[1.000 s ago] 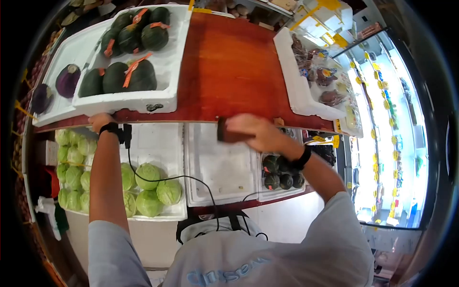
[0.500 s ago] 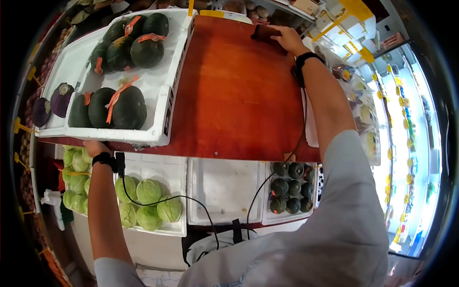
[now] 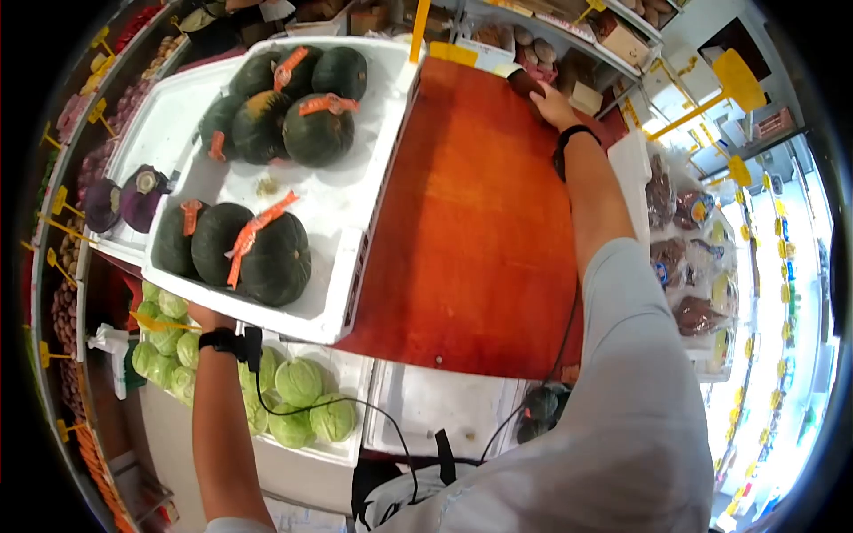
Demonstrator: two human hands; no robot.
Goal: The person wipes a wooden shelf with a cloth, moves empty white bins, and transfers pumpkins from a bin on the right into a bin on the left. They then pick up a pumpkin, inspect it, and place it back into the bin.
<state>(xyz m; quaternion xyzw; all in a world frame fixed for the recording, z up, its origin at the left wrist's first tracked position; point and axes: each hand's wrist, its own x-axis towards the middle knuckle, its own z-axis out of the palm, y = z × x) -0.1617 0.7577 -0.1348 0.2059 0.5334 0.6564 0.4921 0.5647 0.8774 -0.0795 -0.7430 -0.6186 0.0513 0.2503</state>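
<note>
My right hand (image 3: 555, 108) is at the far right corner of the red-brown wooden board (image 3: 480, 213). Its fingers are closed on a small dark brown piece (image 3: 526, 84), whose exact kind I cannot tell. My left hand (image 3: 211, 318) is under the near edge of the white foam box (image 3: 333, 324), its fingers hidden there. Dark green pumpkins (image 3: 318, 133) with orange-red tags sit in that box. Each wrist wears a black strap, and a black cable runs from the left one.
Below the board's near edge lie green cabbages (image 3: 298, 382) and a white foam tray (image 3: 426, 409). Two purple vegetables (image 3: 142, 197) stand left of the pumpkins. Bagged brown goods (image 3: 697, 315) are at the right, near a lit shelf (image 3: 755, 355). Yellow price tags (image 3: 737, 80) stick up around the stall.
My right hand has moved with the dark piece to the board's far right corner. The view has shifted, so board and box sit lower and further right. My left hand remains under the box edge.
</note>
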